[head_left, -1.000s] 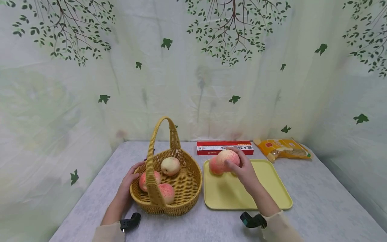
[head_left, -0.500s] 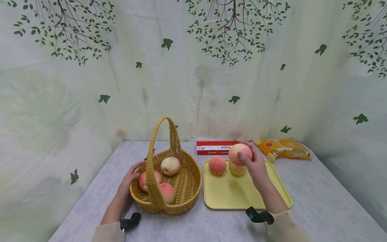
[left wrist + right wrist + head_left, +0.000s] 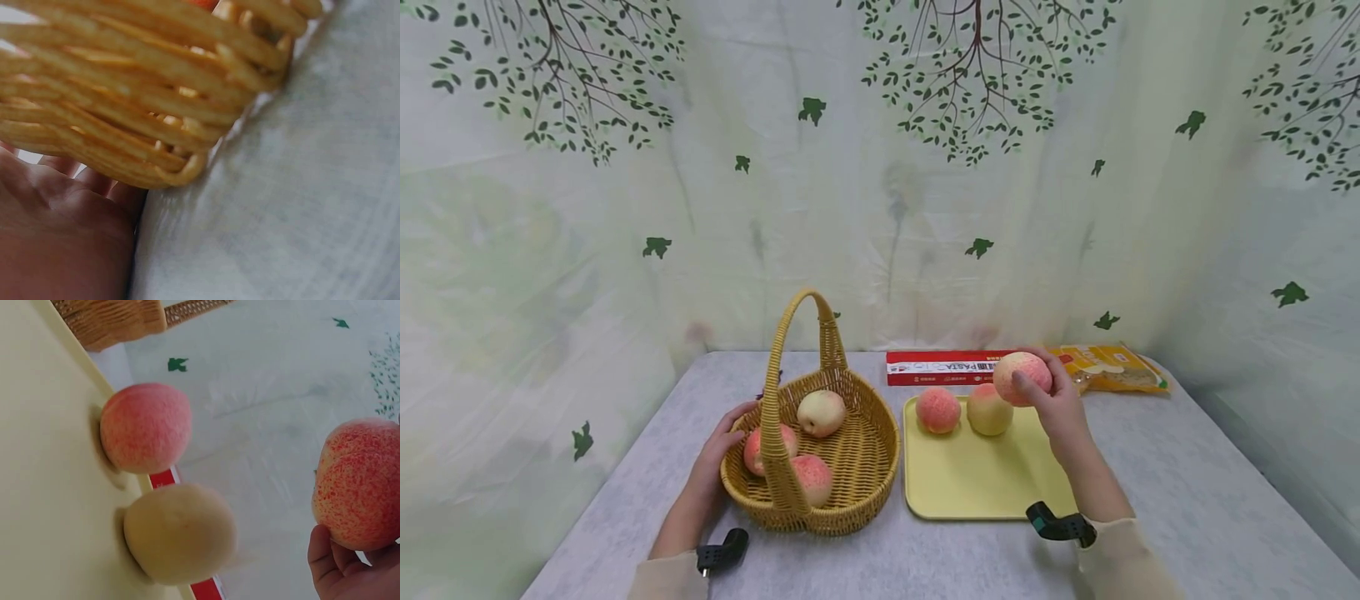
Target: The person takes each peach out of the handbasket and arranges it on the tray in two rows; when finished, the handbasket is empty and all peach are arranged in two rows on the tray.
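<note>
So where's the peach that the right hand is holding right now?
In the head view, the peach is gripped by the right hand above the tray's far right corner.

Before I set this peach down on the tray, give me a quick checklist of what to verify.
1. Right hand grips the held peach firmly: ok.
2. Held peach is clear of the pale peach beside it: ok, a gap shows in the right wrist view.
3. Bare spot free on the yellow tray: ok.
4. Pink peach sits settled on the tray: ok.
5. Left hand steadies the basket: ok.
6. Peach's underside undamaged: cannot tell.
</note>
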Available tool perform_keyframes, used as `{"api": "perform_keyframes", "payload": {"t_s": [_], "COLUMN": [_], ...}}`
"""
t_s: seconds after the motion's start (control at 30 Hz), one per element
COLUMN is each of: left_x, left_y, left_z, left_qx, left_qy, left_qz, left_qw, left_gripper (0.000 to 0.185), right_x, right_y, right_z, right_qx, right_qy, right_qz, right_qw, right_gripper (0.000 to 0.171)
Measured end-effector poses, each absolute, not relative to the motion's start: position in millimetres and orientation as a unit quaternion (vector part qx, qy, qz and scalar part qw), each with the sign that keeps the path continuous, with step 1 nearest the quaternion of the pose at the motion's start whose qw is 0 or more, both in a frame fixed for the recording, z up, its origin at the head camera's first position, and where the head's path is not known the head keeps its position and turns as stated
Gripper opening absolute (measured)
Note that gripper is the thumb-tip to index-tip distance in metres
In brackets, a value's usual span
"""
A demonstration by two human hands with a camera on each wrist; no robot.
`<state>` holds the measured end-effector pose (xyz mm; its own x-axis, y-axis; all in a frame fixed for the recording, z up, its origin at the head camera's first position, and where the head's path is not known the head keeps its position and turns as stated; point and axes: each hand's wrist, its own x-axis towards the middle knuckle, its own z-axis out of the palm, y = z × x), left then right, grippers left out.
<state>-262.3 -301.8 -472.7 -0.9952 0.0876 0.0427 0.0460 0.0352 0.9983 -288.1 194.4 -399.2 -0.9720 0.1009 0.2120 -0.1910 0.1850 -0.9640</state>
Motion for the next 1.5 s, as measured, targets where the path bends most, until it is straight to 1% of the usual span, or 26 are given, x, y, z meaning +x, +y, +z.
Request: {"api": "perform_keyframes", "payload": {"t_s": [0.2, 0.4, 0.77, 1.07, 1.37, 1.5], "left_x": [-261.5, -260.7, -260.7, -260.2, -260.1, -260.4], "left_y": [-301.9, -301.6, -301.3, -300.7, -300.9, -300.9], "left_z": [-472.1, -471.9, -473.1, -470.9, -470.3, -471.0], "left_qx": [0.050, 0.053, 0.054, 0.051, 0.047, 0.045], "left_qy": [0.718, 0.718, 0.712, 0.714, 0.715, 0.716], "left_qz": [0.694, 0.694, 0.700, 0.698, 0.698, 0.697], "left_qw": [0.015, 0.013, 0.016, 0.017, 0.016, 0.016], "left_gripper": [0.048, 0.047, 0.048, 0.048, 0.048, 0.048], "right_x": [-290.5, -293.2, -302.5, -307.2, -309.6, -311.0], "right_y": [207.1, 215.3, 233.5, 241.7, 244.3, 243.4], "right_z": [-403.6, -411.0, -437.2, -451.4, -462.6, -465.8], "right_qx": [0.005, -0.011, -0.039, -0.068, -0.093, -0.090], "right_qy": [-0.762, -0.772, -0.826, -0.837, -0.853, -0.858], "right_qz": [0.632, 0.615, 0.546, 0.532, 0.504, 0.495], "right_qw": [0.141, 0.161, 0.136, 0.105, 0.100, 0.101], "right_gripper": [0.060, 0.062, 0.069, 0.076, 0.073, 0.071]}}
